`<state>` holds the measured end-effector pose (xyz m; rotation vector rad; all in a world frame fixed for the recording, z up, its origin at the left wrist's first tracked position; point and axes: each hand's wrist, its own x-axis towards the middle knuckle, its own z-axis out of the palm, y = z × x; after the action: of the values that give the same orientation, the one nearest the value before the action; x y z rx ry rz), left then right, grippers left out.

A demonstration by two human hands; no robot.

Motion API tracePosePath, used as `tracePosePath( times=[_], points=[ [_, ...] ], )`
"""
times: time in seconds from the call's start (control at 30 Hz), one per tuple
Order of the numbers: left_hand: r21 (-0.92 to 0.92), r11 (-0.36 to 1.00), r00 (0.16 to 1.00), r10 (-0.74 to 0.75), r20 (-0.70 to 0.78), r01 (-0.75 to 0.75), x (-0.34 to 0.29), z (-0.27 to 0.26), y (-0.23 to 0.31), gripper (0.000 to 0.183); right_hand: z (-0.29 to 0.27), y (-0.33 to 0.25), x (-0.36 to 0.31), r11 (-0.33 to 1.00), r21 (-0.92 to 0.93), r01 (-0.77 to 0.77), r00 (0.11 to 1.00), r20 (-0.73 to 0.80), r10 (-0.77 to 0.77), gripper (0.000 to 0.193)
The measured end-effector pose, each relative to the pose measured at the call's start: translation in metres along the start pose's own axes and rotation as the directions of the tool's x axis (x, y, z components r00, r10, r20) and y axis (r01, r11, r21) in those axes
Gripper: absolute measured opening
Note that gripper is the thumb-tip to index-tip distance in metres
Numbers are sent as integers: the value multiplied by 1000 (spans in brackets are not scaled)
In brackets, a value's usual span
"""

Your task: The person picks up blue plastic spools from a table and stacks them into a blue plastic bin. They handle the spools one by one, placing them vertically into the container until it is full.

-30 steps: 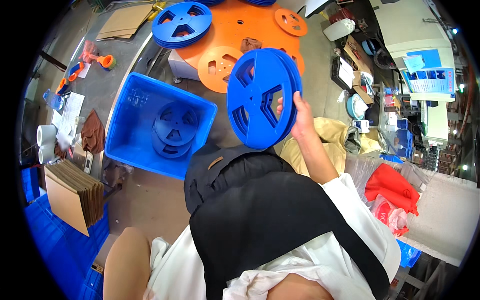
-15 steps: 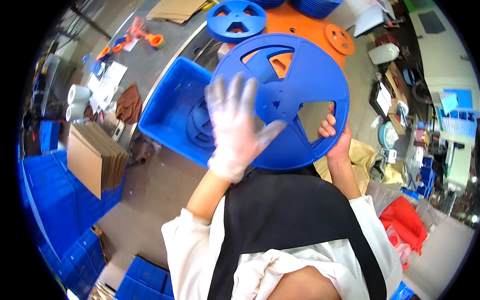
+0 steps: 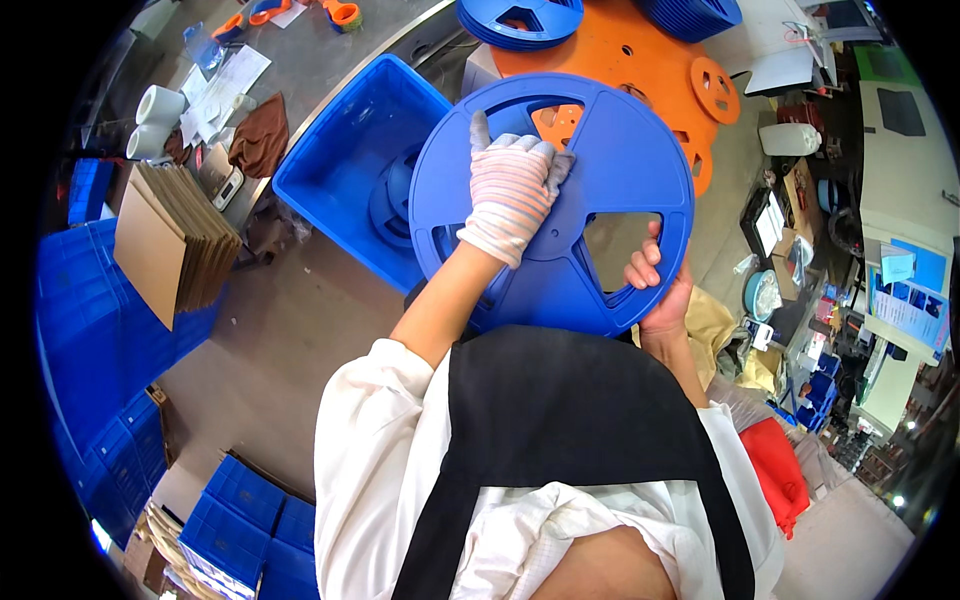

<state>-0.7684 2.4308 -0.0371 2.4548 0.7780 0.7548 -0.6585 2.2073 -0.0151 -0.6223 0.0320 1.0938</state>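
A large blue plastic reel (image 3: 625, 140) with cut-out windows faces me in front of my black apron. My right hand (image 3: 665, 295), bare, grips its right side, fingers hooked through a window and the thumb side behind the rim. My left hand (image 3: 512, 195), in a striped pale glove, lies over the reel's face left of the hub. Its fingers are curled at the upper window's edge, one finger pointing up; the fingertips are partly hidden. Just left of the reel sits a blue bin (image 3: 325, 135) with more blue reel parts (image 3: 385, 215) inside.
Beyond the reel, an orange stand (image 3: 610, 45) carries stacks of blue reels (image 3: 525, 25) and an orange disc (image 3: 714, 90). A grey table (image 3: 310, 60) with tape rolls and papers is at left. Cardboard sheets (image 3: 150, 240) stand above blue crates (image 3: 100, 310).
My left hand, spread and raised over the reel before, has curled its fingers against it near the hub. The reel has turned slightly in my right hand. The view has shifted.
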Motion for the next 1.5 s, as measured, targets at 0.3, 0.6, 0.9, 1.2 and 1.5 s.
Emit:
tracePosePath(
  times=[0.3,0.6,0.9,1.2,1.5],
  points=[
    [-100,994,997,-52,-51,46,-13,-3,-1,37,-4,0,3,1000,-12,-20,1000,-10,20,48],
    [412,807,897,-438,-63,423,-103,-21,-127,55,-15,-15,9,990,135,29,999,-32,-24,39],
    [117,977,983,182,-4,-180,-105,-56,-83,48,-12,-38,56,978,209,24,1000,-13,-22,43],
    [-36,997,993,77,86,-74,-115,-31,-78,39,34,-27,82,992,-123,-28,994,-111,14,55],
    [-797,-238,617,-525,586,555,-183,-37,-132,21,31,-19,82,537,-819,-203,911,-359,-204,43]
  ],
)
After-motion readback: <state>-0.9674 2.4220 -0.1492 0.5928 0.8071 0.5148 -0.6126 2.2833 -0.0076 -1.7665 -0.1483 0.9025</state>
